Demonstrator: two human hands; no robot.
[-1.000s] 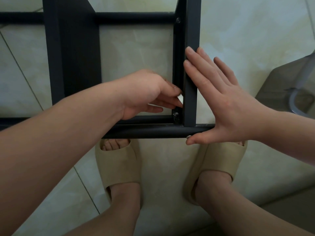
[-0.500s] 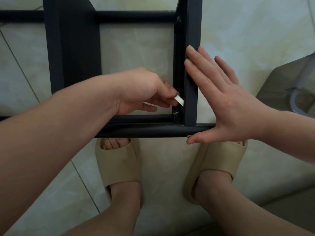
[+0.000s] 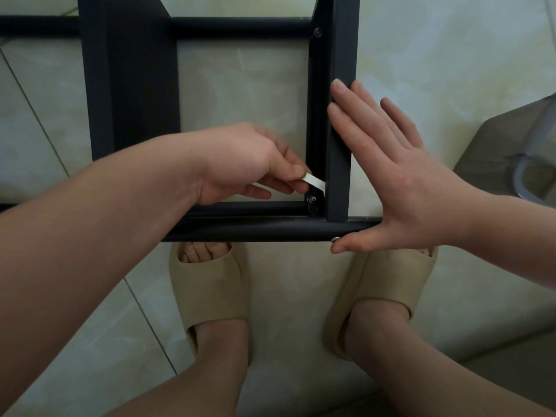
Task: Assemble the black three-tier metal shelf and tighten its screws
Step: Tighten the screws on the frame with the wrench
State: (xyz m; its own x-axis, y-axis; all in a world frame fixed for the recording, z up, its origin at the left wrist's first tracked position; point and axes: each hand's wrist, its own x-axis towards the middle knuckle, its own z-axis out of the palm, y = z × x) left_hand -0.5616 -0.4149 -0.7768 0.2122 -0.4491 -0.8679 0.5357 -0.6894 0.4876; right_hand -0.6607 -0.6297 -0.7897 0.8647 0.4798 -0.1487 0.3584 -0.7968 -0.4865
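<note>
Nearest to me, at 6 o'clock, my feet sit in two beige slippers (image 3: 210, 284) on the pale tiled floor (image 3: 90, 341). Just beyond the toes runs the front rail (image 3: 255, 230) of the black shelf frame (image 3: 132, 85), which fills the view from 9 round to 1 o'clock.

My right hand (image 3: 400, 188) lies flat and spread at 3 o'clock. Its fingers press the outer face of the upright post (image 3: 340, 145) and its thumb sits under the rail beside a silver screw head (image 3: 336, 239). It has not moved since half a second ago.

My left hand (image 3: 240, 167) comes in from 8 o'clock and pinches a small flat wrench (image 3: 314, 181) between thumb and fingers. Its knuckles are motion-blurred. The wrench now shows more of its length than before, and its tip has swung down to the nut (image 3: 313, 200) in the inner corner where post meets rail. The hands are apart, with the post between them.

Farther off at 12 o'clock, the back rail (image 3: 240, 27) crosses the frame, with another screw (image 3: 317, 32) on the post beside it. A grey object (image 3: 511, 145) sits at 3 o'clock; I cannot tell what it is.
</note>
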